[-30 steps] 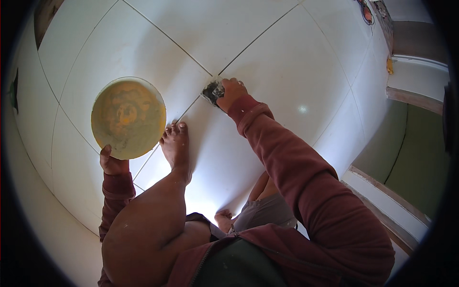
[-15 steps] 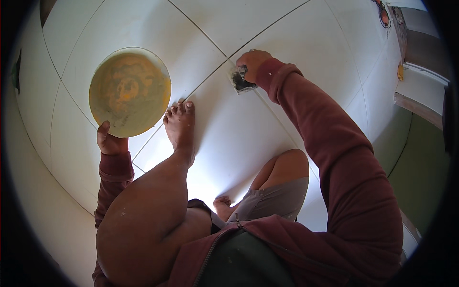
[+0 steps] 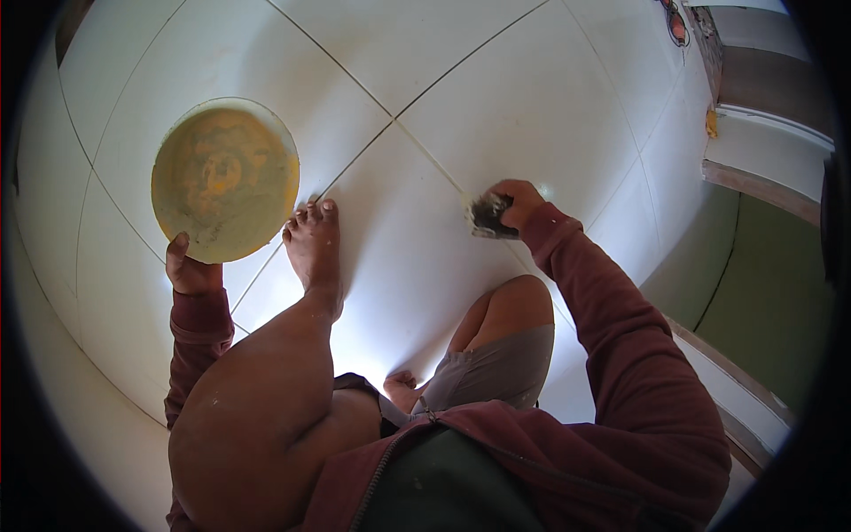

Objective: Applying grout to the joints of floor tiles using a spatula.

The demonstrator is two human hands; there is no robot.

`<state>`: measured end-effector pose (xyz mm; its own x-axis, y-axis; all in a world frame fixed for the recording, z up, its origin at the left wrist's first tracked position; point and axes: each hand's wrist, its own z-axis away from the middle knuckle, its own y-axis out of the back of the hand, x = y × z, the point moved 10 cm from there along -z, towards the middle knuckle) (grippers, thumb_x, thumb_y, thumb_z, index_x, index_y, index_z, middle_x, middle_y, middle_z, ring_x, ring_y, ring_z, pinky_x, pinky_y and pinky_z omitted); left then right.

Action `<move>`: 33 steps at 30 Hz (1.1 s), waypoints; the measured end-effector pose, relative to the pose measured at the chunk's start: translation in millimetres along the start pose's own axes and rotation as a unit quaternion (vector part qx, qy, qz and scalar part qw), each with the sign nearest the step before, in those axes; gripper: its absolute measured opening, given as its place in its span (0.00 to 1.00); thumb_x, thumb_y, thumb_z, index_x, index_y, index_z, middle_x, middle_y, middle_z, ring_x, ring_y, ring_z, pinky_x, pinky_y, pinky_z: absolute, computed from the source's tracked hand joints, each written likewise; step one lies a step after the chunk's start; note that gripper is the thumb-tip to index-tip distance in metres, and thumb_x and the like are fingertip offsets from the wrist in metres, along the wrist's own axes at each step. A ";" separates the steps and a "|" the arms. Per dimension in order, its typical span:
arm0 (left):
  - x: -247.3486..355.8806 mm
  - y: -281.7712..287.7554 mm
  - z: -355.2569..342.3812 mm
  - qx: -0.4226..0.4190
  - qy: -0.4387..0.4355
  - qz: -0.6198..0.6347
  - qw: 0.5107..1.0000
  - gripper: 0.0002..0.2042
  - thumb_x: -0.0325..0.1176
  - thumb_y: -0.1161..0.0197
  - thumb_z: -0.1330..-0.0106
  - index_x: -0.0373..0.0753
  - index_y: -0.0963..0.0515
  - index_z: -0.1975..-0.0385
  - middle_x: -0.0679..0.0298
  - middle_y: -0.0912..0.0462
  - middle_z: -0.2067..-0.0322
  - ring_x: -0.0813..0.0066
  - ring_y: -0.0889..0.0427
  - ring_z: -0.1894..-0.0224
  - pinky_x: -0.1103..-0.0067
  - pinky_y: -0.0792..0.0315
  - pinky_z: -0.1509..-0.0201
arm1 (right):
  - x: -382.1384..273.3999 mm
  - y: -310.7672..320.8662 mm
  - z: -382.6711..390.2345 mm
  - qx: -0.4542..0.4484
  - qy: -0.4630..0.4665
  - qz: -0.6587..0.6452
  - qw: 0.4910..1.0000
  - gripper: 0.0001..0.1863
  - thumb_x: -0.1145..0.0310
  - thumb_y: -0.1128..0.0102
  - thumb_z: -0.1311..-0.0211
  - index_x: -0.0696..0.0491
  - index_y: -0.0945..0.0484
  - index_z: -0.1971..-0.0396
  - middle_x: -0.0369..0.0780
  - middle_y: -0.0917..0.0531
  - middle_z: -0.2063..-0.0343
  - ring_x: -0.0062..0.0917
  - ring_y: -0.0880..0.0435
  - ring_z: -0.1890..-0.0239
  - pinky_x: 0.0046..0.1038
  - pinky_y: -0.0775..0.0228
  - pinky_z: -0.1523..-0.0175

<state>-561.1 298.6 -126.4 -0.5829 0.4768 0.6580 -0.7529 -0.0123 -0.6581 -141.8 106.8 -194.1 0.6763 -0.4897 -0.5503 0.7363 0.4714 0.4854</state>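
Observation:
A round yellowish bowl (image 3: 253, 191), its inside coated with pale greenish-grey residue, is at the left. My left hand (image 3: 192, 266) grips its near rim, the thumb lapping over the edge. On the right, my right hand (image 3: 519, 202) is closed around a small, flat, dark scraper (image 3: 489, 218) smeared with whitish paste. The scraper is at a joint between white floor tiles (image 3: 496, 115). A pale line (image 3: 430, 158) of filler runs along that joint from the tile corner to the scraper. My fingers partly hide the scraper's upper side.
My bare foot (image 3: 312, 244) stands just right of the bowl, and my other knee (image 3: 523, 306) is bent low at the middle. Dark joints cross the tiles farther off. A raised step (image 3: 762, 182) stands at the right, with a reddish object (image 3: 677, 27) at the far right.
My right hand has drawn the scraper along the joint, toward me and to the right. A pale line now shows behind it. My left hand still holds the bowl; the whole view has shifted slightly.

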 end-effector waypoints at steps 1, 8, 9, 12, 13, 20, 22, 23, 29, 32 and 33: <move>0.1 7.7 1.7 0.010 0.011 0.000 1.000 0.28 0.33 0.47 0.51 0.37 0.45 0.47 0.59 0.37 0.50 0.63 0.37 0.48 0.67 0.40 0.46 | -16.0 18.0 -3.0 0.132 0.007 -0.174 0.976 0.22 0.79 0.52 0.74 0.49 0.24 0.69 0.40 0.23 0.72 0.37 0.26 0.65 0.30 0.35 0.55; 4.7 13.0 8.1 0.020 0.006 0.015 1.000 0.28 0.32 0.46 0.51 0.36 0.44 0.48 0.59 0.38 0.50 0.63 0.37 0.48 0.67 0.40 0.46 | -64.7 -9.6 -47.9 0.178 -0.028 0.057 0.982 0.17 0.74 0.52 0.67 0.51 0.24 0.70 0.41 0.24 0.71 0.37 0.29 0.62 0.31 0.37 0.53; 6.5 9.4 7.7 0.019 0.002 0.010 1.000 0.28 0.33 0.47 0.51 0.36 0.44 0.48 0.59 0.38 0.50 0.63 0.37 0.48 0.67 0.40 0.46 | -59.0 -17.9 -55.2 0.098 -0.023 0.040 0.994 0.16 0.73 0.51 0.66 0.50 0.24 0.70 0.41 0.25 0.71 0.36 0.29 0.61 0.32 0.37 0.54; 4.8 11.4 6.2 0.030 0.002 -0.008 1.000 0.28 0.33 0.47 0.51 0.36 0.45 0.47 0.59 0.38 0.50 0.63 0.37 0.48 0.67 0.40 0.46 | -99.2 44.3 -74.5 0.177 0.047 0.123 0.975 0.14 0.72 0.49 0.65 0.48 0.24 0.71 0.38 0.25 0.69 0.33 0.31 0.60 0.31 0.39 0.53; 3.0 12.6 0.7 0.032 0.003 -0.016 0.999 0.28 0.33 0.47 0.51 0.36 0.45 0.47 0.59 0.38 0.50 0.63 0.38 0.48 0.66 0.40 0.46 | -113.1 52.1 -85.7 0.170 0.089 0.154 0.969 0.13 0.72 0.48 0.64 0.47 0.24 0.71 0.38 0.24 0.69 0.33 0.30 0.60 0.31 0.37 0.54; 1.6 4.1 3.4 0.019 0.003 0.004 1.000 0.28 0.32 0.48 0.50 0.37 0.45 0.47 0.59 0.37 0.50 0.63 0.37 0.48 0.66 0.40 0.46 | -75.9 9.2 -62.1 -0.039 0.061 0.302 0.950 0.15 0.70 0.46 0.64 0.44 0.24 0.69 0.36 0.23 0.68 0.30 0.30 0.56 0.32 0.36 0.54; 3.7 7.6 2.5 0.022 0.006 -0.012 1.000 0.28 0.32 0.48 0.50 0.38 0.45 0.47 0.60 0.37 0.50 0.63 0.38 0.48 0.66 0.41 0.46 | -50.1 -0.9 -28.1 -0.053 0.073 0.339 0.936 0.16 0.69 0.45 0.66 0.44 0.24 0.69 0.35 0.23 0.68 0.29 0.30 0.57 0.32 0.36 0.55; 4.5 8.6 2.8 0.020 0.007 -0.011 1.000 0.28 0.32 0.48 0.50 0.38 0.45 0.47 0.60 0.37 0.50 0.63 0.38 0.48 0.66 0.41 0.46 | -37.9 -5.7 -12.6 -0.072 0.070 0.331 0.938 0.17 0.70 0.45 0.68 0.44 0.24 0.69 0.36 0.23 0.69 0.30 0.30 0.57 0.31 0.36 0.56; -3.3 4.7 -1.4 0.011 0.021 -0.006 1.000 0.28 0.33 0.47 0.51 0.38 0.44 0.47 0.60 0.37 0.50 0.64 0.38 0.48 0.66 0.41 0.45 | 17.3 -22.7 21.8 0.013 -0.010 0.022 1.000 0.21 0.77 0.50 0.73 0.45 0.23 0.70 0.39 0.24 0.70 0.36 0.30 0.61 0.30 0.38 0.54; -0.2 15.1 -2.4 0.035 0.018 -0.014 0.999 0.28 0.33 0.46 0.51 0.38 0.44 0.47 0.60 0.37 0.50 0.64 0.38 0.47 0.66 0.41 0.45 | -7.4 -32.4 28.4 0.241 -0.002 -0.003 0.971 0.21 0.78 0.50 0.76 0.48 0.23 0.72 0.40 0.25 0.73 0.37 0.30 0.65 0.31 0.37 0.55; -1.4 11.2 -4.5 0.027 0.013 -0.014 0.999 0.28 0.34 0.46 0.51 0.38 0.44 0.47 0.60 0.38 0.50 0.64 0.38 0.47 0.66 0.42 0.45 | -3.8 -53.0 23.6 0.177 -0.018 -0.016 0.984 0.21 0.77 0.51 0.73 0.47 0.24 0.70 0.41 0.25 0.71 0.37 0.30 0.63 0.32 0.38 0.53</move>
<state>-567.4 301.8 -136.4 -0.5535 0.4994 0.6665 -0.7850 -0.0455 -0.6178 -182.9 66.4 -201.7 0.6478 -0.5287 -0.5485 0.7149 0.1729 0.6776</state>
